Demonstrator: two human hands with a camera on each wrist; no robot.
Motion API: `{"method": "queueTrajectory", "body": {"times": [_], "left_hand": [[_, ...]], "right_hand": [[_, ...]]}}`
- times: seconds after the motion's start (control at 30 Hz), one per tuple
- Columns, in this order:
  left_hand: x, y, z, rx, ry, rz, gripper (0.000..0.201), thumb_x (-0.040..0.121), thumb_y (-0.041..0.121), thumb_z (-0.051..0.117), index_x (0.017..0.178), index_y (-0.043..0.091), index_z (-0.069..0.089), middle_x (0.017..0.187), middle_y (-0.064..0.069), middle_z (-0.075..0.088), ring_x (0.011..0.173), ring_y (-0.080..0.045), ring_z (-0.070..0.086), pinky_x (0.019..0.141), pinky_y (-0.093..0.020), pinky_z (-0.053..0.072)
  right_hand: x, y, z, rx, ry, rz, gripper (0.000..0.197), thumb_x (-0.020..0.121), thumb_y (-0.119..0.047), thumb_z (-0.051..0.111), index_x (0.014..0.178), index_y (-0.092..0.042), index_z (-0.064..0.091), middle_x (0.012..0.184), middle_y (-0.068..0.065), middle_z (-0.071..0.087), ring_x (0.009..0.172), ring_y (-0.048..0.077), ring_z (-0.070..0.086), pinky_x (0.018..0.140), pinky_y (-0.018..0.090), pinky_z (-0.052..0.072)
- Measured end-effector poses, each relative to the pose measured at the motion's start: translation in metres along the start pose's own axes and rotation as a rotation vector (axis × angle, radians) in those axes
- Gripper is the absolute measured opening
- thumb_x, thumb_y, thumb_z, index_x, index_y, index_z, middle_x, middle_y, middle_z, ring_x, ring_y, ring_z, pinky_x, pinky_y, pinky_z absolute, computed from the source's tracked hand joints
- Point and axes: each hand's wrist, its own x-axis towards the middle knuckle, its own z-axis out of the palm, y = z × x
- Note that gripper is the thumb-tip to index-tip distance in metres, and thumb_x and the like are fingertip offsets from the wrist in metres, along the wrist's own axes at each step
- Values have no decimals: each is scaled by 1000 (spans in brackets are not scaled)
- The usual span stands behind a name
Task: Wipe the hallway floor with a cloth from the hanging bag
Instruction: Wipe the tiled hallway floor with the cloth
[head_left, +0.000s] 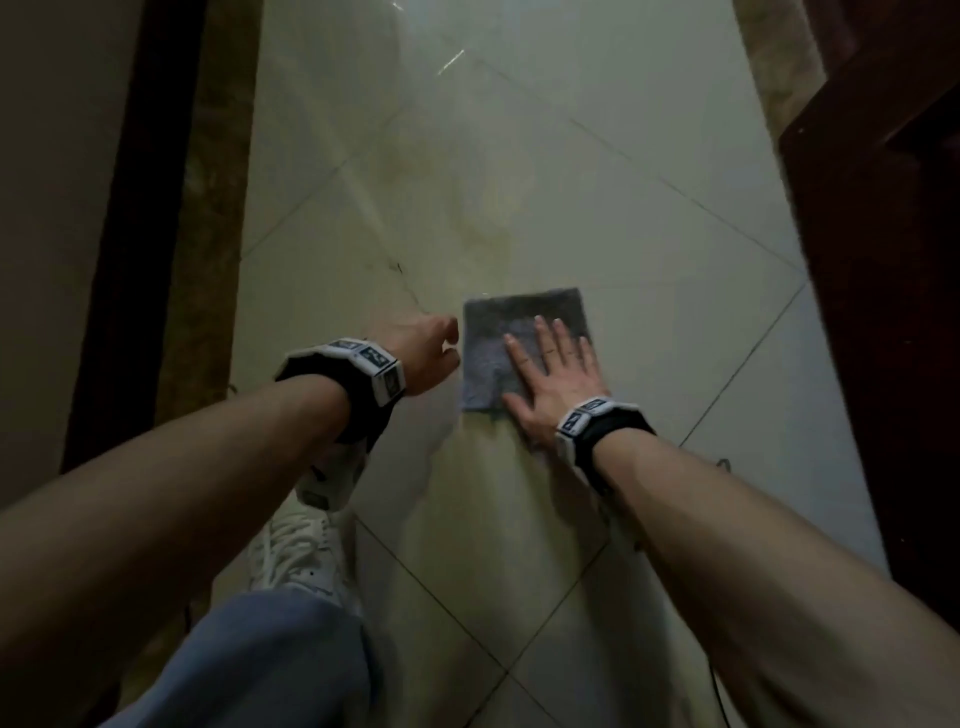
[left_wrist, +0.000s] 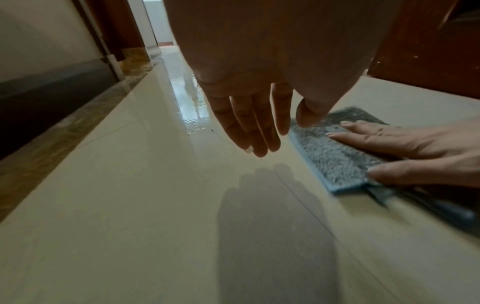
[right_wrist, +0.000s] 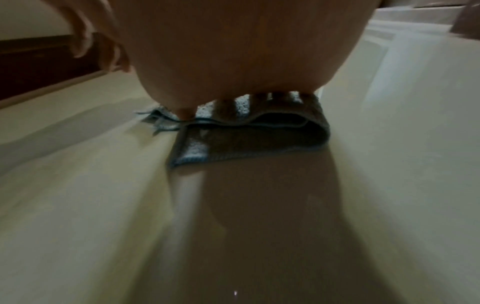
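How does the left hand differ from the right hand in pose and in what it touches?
The right hand lies flat with spread, straight fingers, pressing the cloth on the floor; the left hand touches nothing. In the left wrist view the left hand hangs above the floor with its shadow below, fingers together and loose, beside the cloth's left edge. Both hands are bare, with a wrist camera band.

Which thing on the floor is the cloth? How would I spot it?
Look at the pale tiled hallway floor between the dark door frames. The right hand presses flat on the cloth; it is the only fuzzy grey, folded square there.
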Motion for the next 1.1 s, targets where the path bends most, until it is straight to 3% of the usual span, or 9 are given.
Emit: {"method": "queueTrajectory", "body": {"times": [0.13, 0.27, 0.33, 0.47, 0.63, 0.73, 0.9, 1.0, 1.1], "left_hand": [[15, -14, -5, 15, 3, -52, 33, 93, 42, 46, 120, 26, 53, 114, -3, 66, 102, -29, 61, 88, -36, 50], [21, -23, -4, 5, 30, -94, 33, 91, 43, 45, 119, 27, 52, 116, -4, 64, 104, -29, 60, 86, -35, 48], [23, -29, -9, -28, 43, -119, 33, 91, 44, 45, 119, 29, 52, 117, -3, 65, 104, -29, 60, 84, -34, 47], [23, -49, -22, -110, 121, -171, 31, 89, 39, 48, 116, 27, 56, 117, -6, 66, 102, -30, 62, 79, -33, 45], [10, -69, -16, -150, 131, -224, 32, 89, 39, 47, 116, 22, 55, 114, -11, 66, 99, -32, 62, 80, -36, 48], [-1, -79, -12, -111, 113, -234, 34, 93, 39, 44, 120, 23, 54, 116, -12, 65, 102, -33, 62, 79, -35, 46], [-7, -96, -13, -124, 87, -231, 34, 90, 39, 48, 120, 23, 55, 117, -10, 66, 102, -32, 63, 85, -37, 51], [-8, -101, -16, -182, 83, -279, 33, 89, 44, 48, 117, 29, 55, 113, -4, 68, 99, -30, 63, 85, -39, 53], [-12, -113, -20, -284, 112, -349, 35, 87, 44, 51, 118, 28, 57, 113, -3, 68, 100, -29, 63, 87, -40, 52]], "right_hand": [[18, 23, -17, 88, 37, 211, 78, 93, -62, 31, 154, -36, -11, 160, 7, -22, 148, 28, -19, 119, 49, -8], [34, -4, -23, 190, 30, 350, 79, 95, -54, 35, 154, -33, -13, 159, 13, -24, 146, 36, -21, 116, 58, -7], [39, -28, -21, 185, 40, 316, 79, 96, -53, 37, 153, -33, -14, 158, 15, -25, 144, 39, -23, 114, 61, -10], [48, -95, -17, 104, 5, 69, 80, 96, -54, 36, 152, -33, -17, 156, 17, -30, 141, 41, -29, 108, 64, -19], [51, -165, -14, -25, -75, -199, 82, 97, -57, 30, 154, -22, -18, 155, 13, -33, 139, 40, -33, 109, 63, -21], [59, -168, -14, -62, -96, -217, 84, 95, -56, 33, 154, -24, -18, 157, 8, -32, 141, 36, -34, 106, 58, -26], [63, -129, -26, 10, -134, -170, 70, 97, -53, 34, 149, -49, -11, 157, -2, -31, 144, 25, -30, 109, 61, -18], [62, -103, -31, 29, -91, -75, 74, 96, -57, 36, 149, -50, -14, 158, 2, -30, 144, 27, -28, 115, 56, -15], [63, -104, -34, -10, -90, -70, 77, 95, -60, 34, 150, -44, -18, 157, 13, -30, 143, 36, -29, 118, 51, -11]]}}
